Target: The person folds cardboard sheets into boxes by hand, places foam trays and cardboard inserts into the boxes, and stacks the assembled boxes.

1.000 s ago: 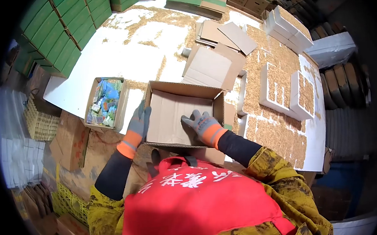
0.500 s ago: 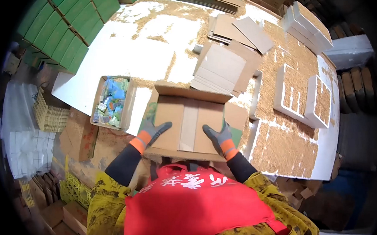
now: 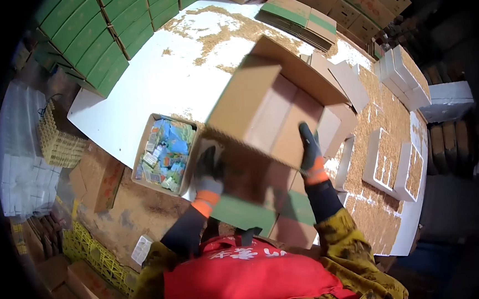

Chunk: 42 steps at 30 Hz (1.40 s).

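A large open cardboard box (image 3: 247,107) is tilted over the table in front of me, its opening facing up and toward me. My right hand (image 3: 310,147) grips the box's near right wall, with fingers pressed along the inside. Under the box's near left corner is my left hand (image 3: 210,171), gloved and shadowed; its fingers look slightly spread, and whether they touch the box is unclear. Below the box lies flat cardboard with a green band (image 3: 244,214). Just left of my left hand stands a small carton (image 3: 192,163) filled with blue and green packets.
Green boxes (image 3: 85,41) are stacked at the back left. Flat cartons (image 3: 297,15) lie at the far edge. Loose cardboard sheets (image 3: 351,83) sit behind the box. White foam trays (image 3: 382,159) with brown material are on the right. A yellow crate (image 3: 93,248) stands lower left.
The box has been raised and tipped away from the cardboard, its flaps no longer lying flat under both hands. My right hand has moved up with it; my left hand is lower beside it.
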Available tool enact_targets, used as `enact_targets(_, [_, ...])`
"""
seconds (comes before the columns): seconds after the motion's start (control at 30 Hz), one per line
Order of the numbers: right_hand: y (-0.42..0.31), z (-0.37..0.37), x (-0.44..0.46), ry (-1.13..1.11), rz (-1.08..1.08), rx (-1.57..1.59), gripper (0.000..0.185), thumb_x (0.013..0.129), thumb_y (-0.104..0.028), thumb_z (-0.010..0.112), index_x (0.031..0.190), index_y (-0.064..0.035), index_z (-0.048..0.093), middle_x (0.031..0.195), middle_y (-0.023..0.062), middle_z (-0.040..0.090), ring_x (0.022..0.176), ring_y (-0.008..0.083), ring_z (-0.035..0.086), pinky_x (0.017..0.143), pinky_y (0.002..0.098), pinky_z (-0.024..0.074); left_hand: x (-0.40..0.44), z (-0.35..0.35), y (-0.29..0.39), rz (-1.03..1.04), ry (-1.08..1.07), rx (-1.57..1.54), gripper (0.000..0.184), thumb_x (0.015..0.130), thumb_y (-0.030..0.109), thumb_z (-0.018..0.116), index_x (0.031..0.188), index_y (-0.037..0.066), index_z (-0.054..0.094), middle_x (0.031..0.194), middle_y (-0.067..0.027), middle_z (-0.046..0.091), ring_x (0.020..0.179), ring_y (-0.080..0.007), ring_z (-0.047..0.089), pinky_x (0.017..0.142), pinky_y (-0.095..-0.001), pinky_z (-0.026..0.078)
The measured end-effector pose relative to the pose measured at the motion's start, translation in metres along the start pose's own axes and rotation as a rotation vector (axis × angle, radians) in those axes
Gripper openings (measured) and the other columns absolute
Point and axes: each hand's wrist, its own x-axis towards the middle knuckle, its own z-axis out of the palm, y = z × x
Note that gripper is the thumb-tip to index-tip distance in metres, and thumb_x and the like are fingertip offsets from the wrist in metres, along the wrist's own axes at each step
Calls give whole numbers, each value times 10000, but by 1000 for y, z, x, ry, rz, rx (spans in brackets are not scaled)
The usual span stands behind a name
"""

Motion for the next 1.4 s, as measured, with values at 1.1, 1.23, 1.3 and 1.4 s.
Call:
enact_targets(1.1, [-59, -163, -189, 588, -339, -390, 359, 868, -120, 666, 1180, 21, 557, 1051, 63, 633, 932, 100, 571, 836, 253, 463, -1, -24, 61, 178, 93, -186, 720, 926, 272, 553, 1450, -38, 168, 1498, -205, 231, 1387, -314, 214, 1129, -382, 160])
enact_targets(1.23, [-82, -197, -179, 212, -410, -365, 299, 875, -87, 652, 1145, 19, 582, 1076, 57, 634, 984, 116, 572, 876, 253, 455, 39, -107, 189, 666, 290, 312, 699, 879, 305, 608, 1402, -46, 304, 1401, -236, 377, 1291, -402, 347, 1104, -459, 212])
enact_targets(1.3, [-73, -214, -177, 177, -373, -291, 292, 871, -69, 649, 1142, 18, 583, 1070, 55, 636, 987, 122, 574, 882, 254, 455, 51, -119, 202, 887, -71, 292, 515, 874, 244, 600, 1324, 31, 467, 1255, -190, 508, 1168, -375, 458, 1046, -450, 302])
enact_targets(1.4, [-78, -196, -198, 563, -643, -817, 476, 830, -12, 626, 1282, 6, 481, 1248, 108, 529, 1180, 195, 479, 999, 312, 377, 64, -135, 221, 820, -380, 301, 328, 867, 158, 590, 1183, 70, 606, 989, -116, 624, 964, -285, 556, 938, -384, 394])
